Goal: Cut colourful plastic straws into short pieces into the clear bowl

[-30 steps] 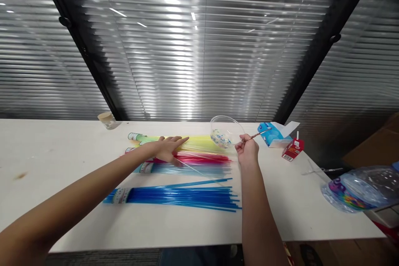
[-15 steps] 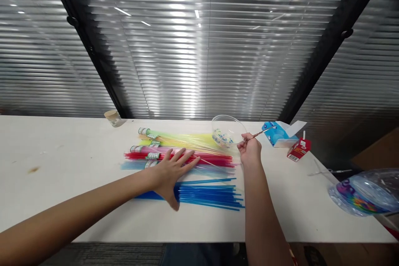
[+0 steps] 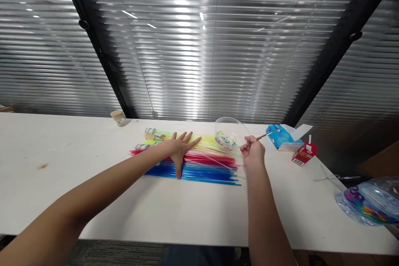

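My left hand (image 3: 181, 148) lies with fingers spread over a row of long, thin plastic straws. Blue straws (image 3: 202, 173) are nearest me, then red straws (image 3: 212, 159), with yellow straws (image 3: 207, 142) at the back. Printed labels wrap some bundles at their left ends. My right hand (image 3: 253, 151) is closed around a pair of slim, copper-coloured scissors (image 3: 264, 134), whose tip points right; the grip is partly hidden. Just left of this hand stands a clear round bowl (image 3: 238, 124) with small blue, yellow and pale bits in it.
A blue and white box (image 3: 282, 139) with a raised flap stands at the back right, a red carton (image 3: 304, 153) beside it. A clear plastic package (image 3: 369, 203) is at the table's right edge. A small lidded cup (image 3: 119, 118) stands at the back left.
My left hand has moved away from me, and the loose blue straws have shifted back against the other bundles. The right hand still holds the scissors by the bowl.
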Demonstrator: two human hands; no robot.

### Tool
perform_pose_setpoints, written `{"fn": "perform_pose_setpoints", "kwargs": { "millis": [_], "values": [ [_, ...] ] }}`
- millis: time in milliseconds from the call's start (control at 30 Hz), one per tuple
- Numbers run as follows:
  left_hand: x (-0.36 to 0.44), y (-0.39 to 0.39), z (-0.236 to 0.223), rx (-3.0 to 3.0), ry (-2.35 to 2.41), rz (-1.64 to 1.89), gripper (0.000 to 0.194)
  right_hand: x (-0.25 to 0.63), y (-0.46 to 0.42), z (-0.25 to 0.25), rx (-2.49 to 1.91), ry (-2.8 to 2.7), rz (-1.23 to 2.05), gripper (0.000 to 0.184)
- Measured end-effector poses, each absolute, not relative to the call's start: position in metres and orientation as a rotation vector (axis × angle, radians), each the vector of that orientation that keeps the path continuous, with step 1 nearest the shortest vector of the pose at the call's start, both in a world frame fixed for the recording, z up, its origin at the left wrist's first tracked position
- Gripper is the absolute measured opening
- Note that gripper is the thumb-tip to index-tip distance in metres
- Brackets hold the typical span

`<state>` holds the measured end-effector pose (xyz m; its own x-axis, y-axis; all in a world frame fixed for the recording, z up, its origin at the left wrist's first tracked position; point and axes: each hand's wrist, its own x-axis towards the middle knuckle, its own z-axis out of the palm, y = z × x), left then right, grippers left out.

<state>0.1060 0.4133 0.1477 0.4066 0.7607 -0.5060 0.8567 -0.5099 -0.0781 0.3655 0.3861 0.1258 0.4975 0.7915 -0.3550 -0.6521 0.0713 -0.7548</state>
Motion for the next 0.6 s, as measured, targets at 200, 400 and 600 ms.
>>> {"fn": "perform_pose_setpoints", "kwargs": {
  "millis": [200, 400, 600],
  "values": [
    [0.104, 0.425, 0.145, 2.449, 1.408, -0.701, 0.159, 0.365, 0.387, 0.127, -1.03, -0.152, 1.102, 0.016],
    [0.095, 0.423, 0.157, 2.556, 1.34, -0.528, 0.134, 0.364, 0.386, 0.129, -1.037, -0.127, 1.112, 0.016],
    [0.089, 0.421, 0.157, 2.514, 1.362, -0.471, 0.129, 0.366, 0.387, 0.128, -1.039, -0.129, 1.103, 0.016]
  ]
}}
